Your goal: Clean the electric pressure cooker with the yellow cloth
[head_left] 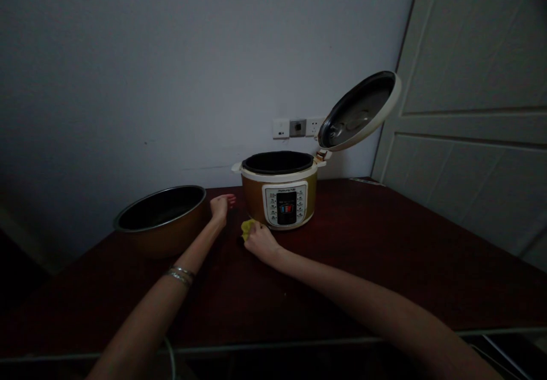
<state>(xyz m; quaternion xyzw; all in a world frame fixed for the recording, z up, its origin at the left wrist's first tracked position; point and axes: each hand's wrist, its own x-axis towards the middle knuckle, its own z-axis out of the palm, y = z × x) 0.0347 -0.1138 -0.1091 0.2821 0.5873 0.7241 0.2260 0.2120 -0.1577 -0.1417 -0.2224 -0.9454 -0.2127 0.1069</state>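
Observation:
My right hand [260,239] is closed on a small yellow cloth [247,228] and presses it onto the dark red table [367,243], just in front of a gold electric pressure cooker [280,196]. The cooker's lid [359,111] stands swung open to the right, showing a dark empty cavity. My left hand [221,205] rests on the table between the cooker and a separate metal inner pot [164,216] at the left; its fingers are curled with nothing visible in them. Bangles circle my left wrist [182,275].
A wall socket strip [297,127] sits on the grey wall behind the cooker. A white panelled door [470,112] stands at the right. The table's front edge [273,346] runs close to me. The room is dim.

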